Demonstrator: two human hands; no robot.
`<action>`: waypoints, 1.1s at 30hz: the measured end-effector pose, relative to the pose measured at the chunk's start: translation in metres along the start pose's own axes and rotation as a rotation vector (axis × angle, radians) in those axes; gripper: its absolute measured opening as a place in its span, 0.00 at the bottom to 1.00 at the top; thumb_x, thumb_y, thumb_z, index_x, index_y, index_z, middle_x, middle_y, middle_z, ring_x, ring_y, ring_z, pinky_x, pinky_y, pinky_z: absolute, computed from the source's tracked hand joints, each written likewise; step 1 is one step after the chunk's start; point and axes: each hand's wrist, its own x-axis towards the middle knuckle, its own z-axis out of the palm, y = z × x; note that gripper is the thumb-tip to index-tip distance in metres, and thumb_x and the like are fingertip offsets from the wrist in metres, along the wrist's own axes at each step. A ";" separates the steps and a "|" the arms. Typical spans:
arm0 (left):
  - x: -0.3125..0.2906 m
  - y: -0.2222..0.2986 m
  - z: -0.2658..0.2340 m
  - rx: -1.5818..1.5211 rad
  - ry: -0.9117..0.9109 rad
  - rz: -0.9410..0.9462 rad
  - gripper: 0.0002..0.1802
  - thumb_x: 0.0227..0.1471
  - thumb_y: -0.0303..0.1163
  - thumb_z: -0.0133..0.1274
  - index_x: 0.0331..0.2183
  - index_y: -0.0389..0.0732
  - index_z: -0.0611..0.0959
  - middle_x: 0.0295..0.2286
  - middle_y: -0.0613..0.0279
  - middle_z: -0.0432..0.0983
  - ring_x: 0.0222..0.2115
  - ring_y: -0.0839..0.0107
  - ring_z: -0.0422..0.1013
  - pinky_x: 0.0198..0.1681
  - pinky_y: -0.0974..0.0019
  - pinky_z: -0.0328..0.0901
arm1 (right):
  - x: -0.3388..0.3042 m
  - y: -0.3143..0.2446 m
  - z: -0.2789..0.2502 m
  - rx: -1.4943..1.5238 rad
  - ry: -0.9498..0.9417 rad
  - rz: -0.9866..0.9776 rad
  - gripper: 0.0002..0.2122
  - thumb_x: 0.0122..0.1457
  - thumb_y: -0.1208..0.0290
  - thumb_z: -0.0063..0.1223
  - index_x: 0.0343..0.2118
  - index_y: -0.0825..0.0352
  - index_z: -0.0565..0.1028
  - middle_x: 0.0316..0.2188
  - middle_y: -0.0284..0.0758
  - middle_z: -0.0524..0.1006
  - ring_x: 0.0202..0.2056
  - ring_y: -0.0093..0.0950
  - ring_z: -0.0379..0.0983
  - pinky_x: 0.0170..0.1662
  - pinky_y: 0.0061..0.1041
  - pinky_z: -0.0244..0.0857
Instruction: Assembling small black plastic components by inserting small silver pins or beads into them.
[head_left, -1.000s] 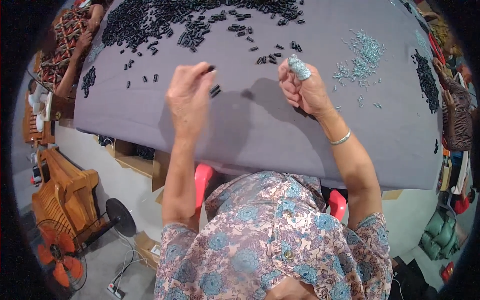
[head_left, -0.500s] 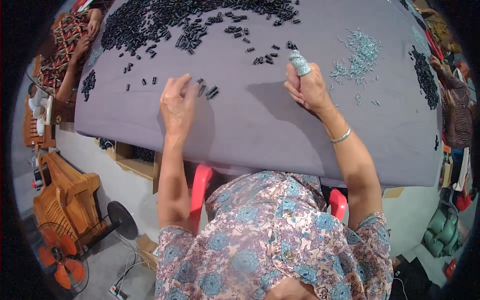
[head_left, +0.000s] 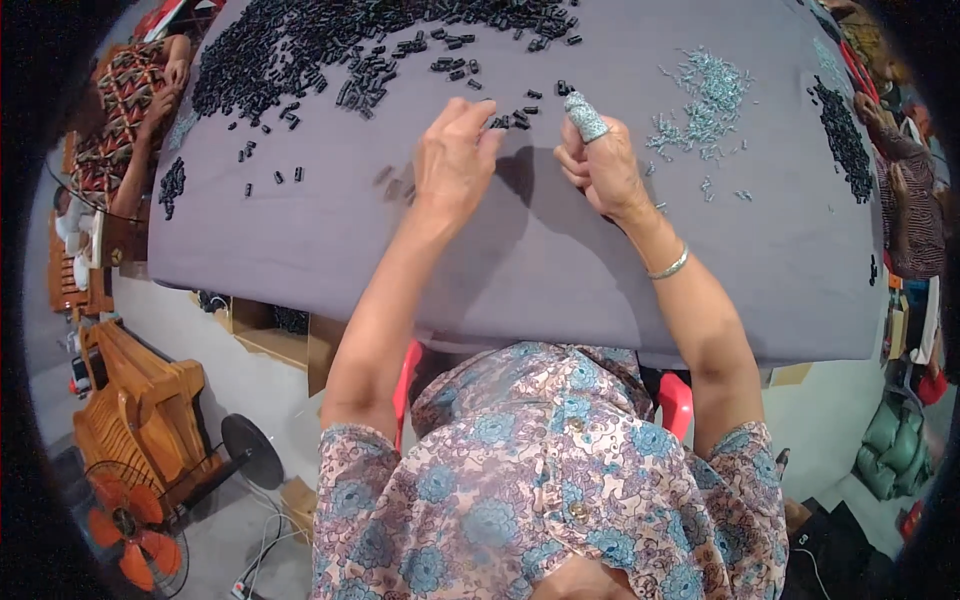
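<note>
Looking like a household room doubling as an informal workshop. Seeing homely signs at near left: a slatted wooden seat (head_left: pixel 140 390) and an orange-bladed fan (head_left: pixel 128 520). Seeing workshop signs on the cloth-covered table (head_left: pixel 780 290): heaped black parts (head_left: pixel 260 75) at far left, scattered pale-blue pieces (head_left: pixel 712 105) at right. Finding a cardboard box (head_left: pixel 322 345) below, and noticing a person (head_left: pixel 120 100) at the left edge, another person (head_left: pixel 918 225) at the right, near smaller piles (head_left: pixel 842 140).

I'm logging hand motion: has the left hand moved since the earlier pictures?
Yes, the left hand moved right across the table, toward the pale pile.
</note>
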 end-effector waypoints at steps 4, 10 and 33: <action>0.003 -0.004 0.013 0.167 0.023 0.095 0.11 0.42 0.23 0.55 0.33 0.37 0.79 0.27 0.58 0.73 0.28 0.60 0.72 0.32 0.64 0.66 | 0.000 0.001 -0.003 0.026 -0.023 -0.018 0.17 0.61 0.62 0.44 0.18 0.65 0.64 0.12 0.23 0.56 0.12 0.12 0.47 0.13 0.15 0.37; -0.002 -0.009 0.022 0.106 0.089 0.036 0.14 0.43 0.21 0.55 0.37 0.37 0.78 0.27 0.60 0.75 0.27 0.68 0.72 0.32 0.68 0.67 | -0.004 -0.005 0.001 -0.046 -0.029 0.032 0.12 0.62 0.66 0.41 0.24 0.67 0.65 0.14 0.22 0.54 0.14 0.11 0.45 0.15 0.13 0.36; -0.002 0.001 0.011 -0.504 0.056 0.036 0.16 0.41 0.18 0.53 0.37 0.39 0.79 0.29 0.66 0.72 0.26 0.79 0.68 0.27 0.76 0.63 | -0.004 0.001 0.009 -0.550 0.059 -0.115 0.06 0.55 0.71 0.53 0.30 0.68 0.74 0.20 0.26 0.73 0.24 0.13 0.63 0.26 0.18 0.61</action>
